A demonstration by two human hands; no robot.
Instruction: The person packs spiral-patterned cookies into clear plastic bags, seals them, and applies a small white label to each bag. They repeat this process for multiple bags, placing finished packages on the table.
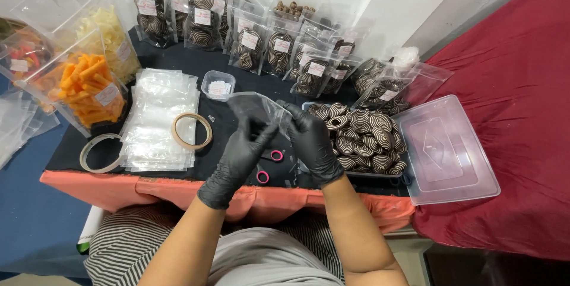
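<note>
Clear empty plastic pouch (256, 108): pinched at its mouth by black-gloved left hand (242, 154) and right hand (310, 137), above table's (178, 176) front edge, beside tray of brown spiral biscuits (359, 137).

A small clear plastic pouch (256, 108) sits just above the middle of the frame, held up off the tabletop between both black-gloved hands. It is empty and transparent, slightly crumpled and glossy, tilted with its upper edge toward the upper left and its lower right corner pinched between the fingers.
</note>
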